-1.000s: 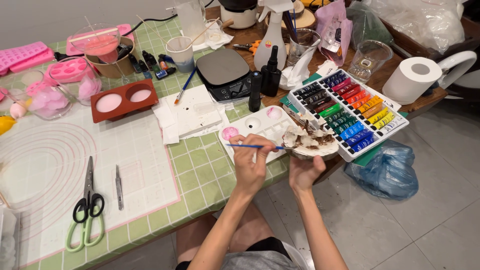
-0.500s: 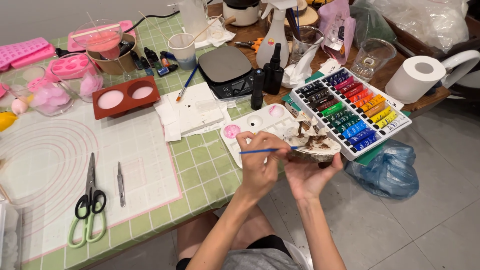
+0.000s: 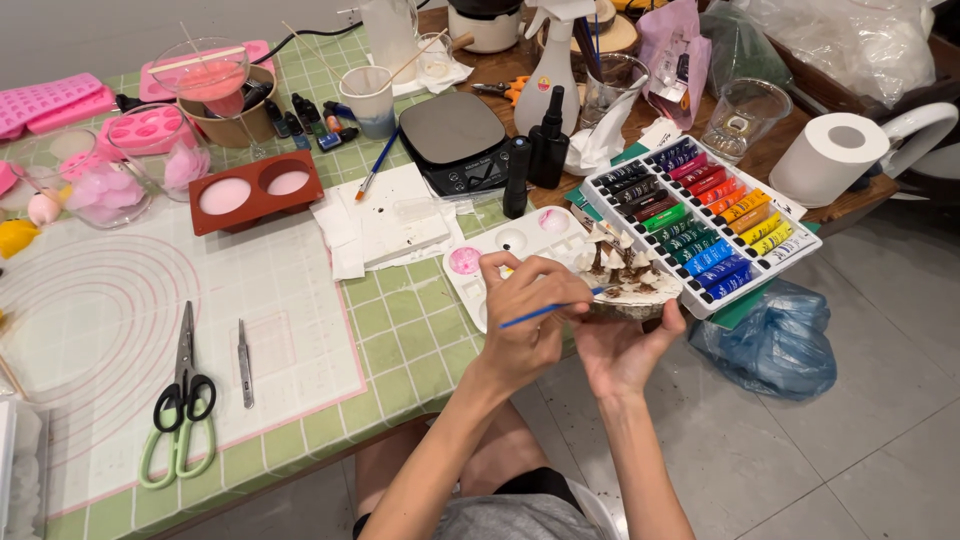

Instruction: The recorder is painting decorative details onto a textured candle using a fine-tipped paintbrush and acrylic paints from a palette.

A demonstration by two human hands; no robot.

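Observation:
My left hand (image 3: 525, 315) grips a thin blue paintbrush (image 3: 548, 310) whose tip touches a small brown and white spiky piece (image 3: 628, 268). My right hand (image 3: 622, 350) cradles that piece from below, just off the table's front edge. A white paint palette (image 3: 505, 245) with pink wells lies directly behind both hands. To their right sits a white tray of coloured paint tubes (image 3: 700, 220).
Green checked table (image 3: 405, 325) with a white silicone mat (image 3: 150, 330), scissors (image 3: 182, 400) and tweezers (image 3: 244, 362) at left. Behind: folded paper towels (image 3: 385, 225), red two-well mould (image 3: 255, 190), digital scale (image 3: 455, 135), dark bottles (image 3: 545, 145), cups, spray bottle. Paper roll (image 3: 828, 158) and blue bag (image 3: 775, 335) at right.
The brush has swung from level to slanted, handle down-left, tip now on the piece. Both hands have drawn slightly closer together at the table edge.

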